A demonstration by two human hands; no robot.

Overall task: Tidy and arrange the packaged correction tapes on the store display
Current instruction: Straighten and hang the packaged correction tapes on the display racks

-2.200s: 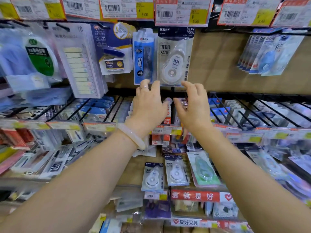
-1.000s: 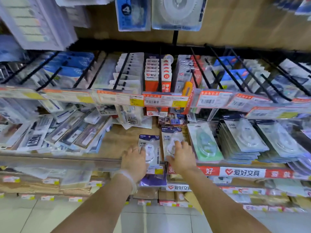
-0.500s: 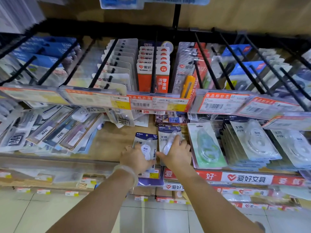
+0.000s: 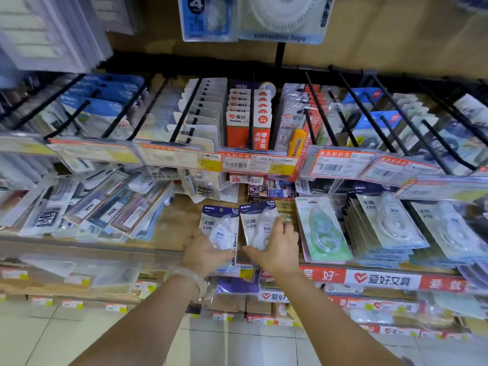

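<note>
I have both hands down on the slanted wooden shelf (image 4: 169,228), each on one of two small blue-topped correction tape packs that lie side by side, almost touching, near the shelf's front edge. My left hand (image 4: 204,253) grips the left pack (image 4: 220,228) from its lower left corner, fingers curled round the edge and thumb over the clear blister. My right hand (image 4: 277,249) holds the right pack (image 4: 257,223) from its right side, fingers wrapped over the blister and thumb stretched out along the bottom edge. A pale bracelet (image 4: 190,280) sits on my left wrist. Just right of the right pack lies a green correction tape pack (image 4: 323,229), tilted a little, and beyond it are stacks of larger white tape packs (image 4: 390,220). To the left, well apart from my hands, ink refill packs (image 4: 100,207) lean in a loose fan. Above the shelf runs a row of black hooks (image 4: 184,114) hung with cards, with an orange-and-white pack (image 4: 249,128) in the middle and price labels (image 4: 260,165) along the front. A red banner strip (image 4: 383,280) runs along the shelf's front edge on the right, and pale floor tiles (image 4: 79,339) show below.
</note>
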